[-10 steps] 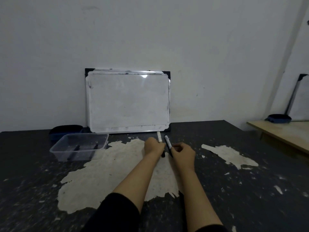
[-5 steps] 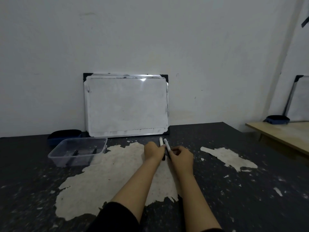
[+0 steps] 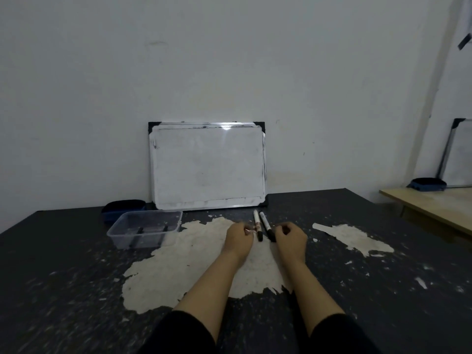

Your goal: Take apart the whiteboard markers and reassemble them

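Observation:
Two whiteboard markers lie side by side on the dark table, white barrels pointing away from me and black caps toward me. The left marker has red print on it, and the right marker lies a little askew. My left hand rests just left of them, fingers loosely curled, fingertips beside the left marker's barrel. My right hand rests just right of them, fingers loosely curled, close to the right marker's cap. Neither hand grips a marker.
A whiteboard leans on the wall behind the markers. A clear plastic tub with dark marker parts stands at the left, a blue eraser behind it. Pale worn patches cover the table. A wooden table stands at the right.
Both hands held the markers close together at their near ends. The markers now lie on the table and my hands have drawn apart to either side.

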The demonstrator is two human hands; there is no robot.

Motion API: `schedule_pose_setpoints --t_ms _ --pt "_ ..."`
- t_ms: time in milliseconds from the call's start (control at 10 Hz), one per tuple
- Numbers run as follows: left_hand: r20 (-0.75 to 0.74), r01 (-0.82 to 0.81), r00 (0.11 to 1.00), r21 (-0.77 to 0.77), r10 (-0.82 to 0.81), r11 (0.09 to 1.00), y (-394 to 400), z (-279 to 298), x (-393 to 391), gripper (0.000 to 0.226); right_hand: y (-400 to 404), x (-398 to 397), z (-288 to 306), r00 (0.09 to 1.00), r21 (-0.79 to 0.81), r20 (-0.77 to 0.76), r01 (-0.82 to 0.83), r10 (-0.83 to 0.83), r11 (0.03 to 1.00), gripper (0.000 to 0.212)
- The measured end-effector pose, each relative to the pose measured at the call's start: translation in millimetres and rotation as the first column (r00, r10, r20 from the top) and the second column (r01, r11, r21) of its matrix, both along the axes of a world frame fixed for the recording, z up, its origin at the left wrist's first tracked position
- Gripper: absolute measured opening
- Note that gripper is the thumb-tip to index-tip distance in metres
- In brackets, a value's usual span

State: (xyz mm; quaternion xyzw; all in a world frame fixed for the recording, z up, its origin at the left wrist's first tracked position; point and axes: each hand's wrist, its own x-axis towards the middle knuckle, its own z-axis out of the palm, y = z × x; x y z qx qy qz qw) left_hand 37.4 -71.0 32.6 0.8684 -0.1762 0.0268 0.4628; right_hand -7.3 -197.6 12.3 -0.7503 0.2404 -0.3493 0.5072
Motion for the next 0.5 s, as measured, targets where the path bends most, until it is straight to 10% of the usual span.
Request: schedule_pose_setpoints --t_ms 500 --pt "0.470 -0.282 0.882 0.546 -0.010 0.789 94 50 -27 0.061 10 -54 30 0.932 -0.586 -0.353 -0.153 -0.082 0.796 0.056"
